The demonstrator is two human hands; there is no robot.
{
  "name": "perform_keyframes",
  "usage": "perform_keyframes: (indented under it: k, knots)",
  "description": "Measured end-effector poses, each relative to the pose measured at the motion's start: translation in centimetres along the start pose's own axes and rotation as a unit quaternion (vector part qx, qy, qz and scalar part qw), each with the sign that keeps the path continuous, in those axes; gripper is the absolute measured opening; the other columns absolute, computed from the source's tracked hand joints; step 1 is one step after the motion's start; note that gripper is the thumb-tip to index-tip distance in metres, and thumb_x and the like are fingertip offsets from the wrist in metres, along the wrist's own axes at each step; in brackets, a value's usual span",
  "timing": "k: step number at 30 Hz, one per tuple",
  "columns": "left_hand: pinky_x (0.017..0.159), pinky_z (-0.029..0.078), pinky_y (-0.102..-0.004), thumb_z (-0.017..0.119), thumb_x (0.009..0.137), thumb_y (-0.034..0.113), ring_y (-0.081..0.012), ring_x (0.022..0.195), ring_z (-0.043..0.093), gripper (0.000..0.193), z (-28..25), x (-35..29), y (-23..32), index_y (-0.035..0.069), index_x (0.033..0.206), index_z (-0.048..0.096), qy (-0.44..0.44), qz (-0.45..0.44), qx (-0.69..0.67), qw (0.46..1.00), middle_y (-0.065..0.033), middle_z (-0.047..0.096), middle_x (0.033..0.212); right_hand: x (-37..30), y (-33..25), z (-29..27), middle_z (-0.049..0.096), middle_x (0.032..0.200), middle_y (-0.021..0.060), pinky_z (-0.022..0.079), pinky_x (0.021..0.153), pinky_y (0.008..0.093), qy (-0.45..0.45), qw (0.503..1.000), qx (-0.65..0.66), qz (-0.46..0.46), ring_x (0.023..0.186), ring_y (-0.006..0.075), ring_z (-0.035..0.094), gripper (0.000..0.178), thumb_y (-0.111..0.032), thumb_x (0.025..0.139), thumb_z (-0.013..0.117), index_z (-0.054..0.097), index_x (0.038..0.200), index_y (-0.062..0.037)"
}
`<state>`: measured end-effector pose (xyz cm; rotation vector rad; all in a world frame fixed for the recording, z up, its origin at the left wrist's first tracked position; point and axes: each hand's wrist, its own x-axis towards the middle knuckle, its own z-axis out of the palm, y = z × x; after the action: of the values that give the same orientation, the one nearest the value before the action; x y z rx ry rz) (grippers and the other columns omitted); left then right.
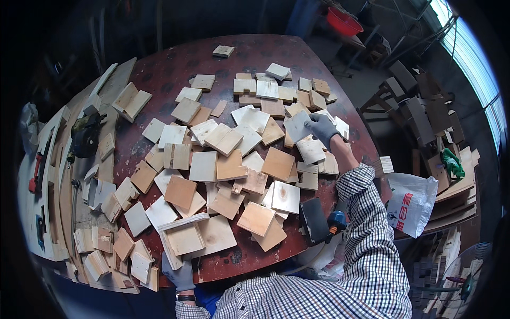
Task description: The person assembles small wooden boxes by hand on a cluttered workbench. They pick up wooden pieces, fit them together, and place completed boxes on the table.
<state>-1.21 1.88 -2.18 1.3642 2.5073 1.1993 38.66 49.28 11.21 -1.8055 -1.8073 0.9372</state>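
**Loose wooden blocks (223,139) spread across a dark red table (297,53)**

At the near left edge of the table, a stepped wooden piece (183,240) is propped on a broad board (217,236), and its lower end is met by the gloved left hand (180,275). The left fingers are largely hidden by the wood, so how firmly it is gripped cannot be told. At the far right of the pile, a pale board (296,127) is touched along its right side by the gloved right hand (320,126). The right fingers are seen bent at that edge; whether they are closed on it cannot be told.

Little seems to have been finished. Several parts appear to be brought together in the stepped piece, though no fastening can be made out. Another angled piece (132,102) is seen at the far left, apart from the main heap. Nearly everything else is left single, overlapping or lying flat, and no sorted stack is shown on the table, so most of the handling is judged to be outstanding.

A blue-ended tool (336,219) is laid at the right edge, beside the sleeved forearm, apparently unused. On the left, a dark power tool (85,137) is rested among long planks (119,80).
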Motion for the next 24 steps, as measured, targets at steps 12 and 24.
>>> perform_keyframes:
  k: [12, 24]
  knots:
    - [0.089, 0.056, -0.0486, 0.090, 0.078, 0.038, -0.0425, 0.103, 0.068, 0.069, -0.8, -2.4, -1.6, -0.003, 0.127, 0.063, -0.027, -0.023, -0.023, 0.999, -0.0207, 0.071, 0.113, -12.2, -12.6, 14.1, 0.054, 0.150, 0.0108, 0.042, 0.116, 0.0544, -0.076, 0.709, -0.280, -0.643, 0.144, 0.0356, 0.048, 0.054, -0.041, 0.089, 0.078, 0.064, 0.139, -0.0266]
    - [0.093, 0.057, -0.0457, 0.083, 0.071, 0.013, -0.0384, 0.108, 0.068, 0.068, -1.2, -1.5, 0.0, 0.000, 0.135, 0.063, -0.013, 0.032, -0.010, 0.999, -0.0175, 0.070, 0.122, -6.0, -13.5, 17.4, 0.067, 0.126, 0.0039, 0.032, 0.119, 0.0525, 0.013, 0.686, -0.541, -0.487, 0.131, 0.0227, 0.055, 0.022, -0.021, 0.096, 0.064, 0.075, 0.114, -0.0273]
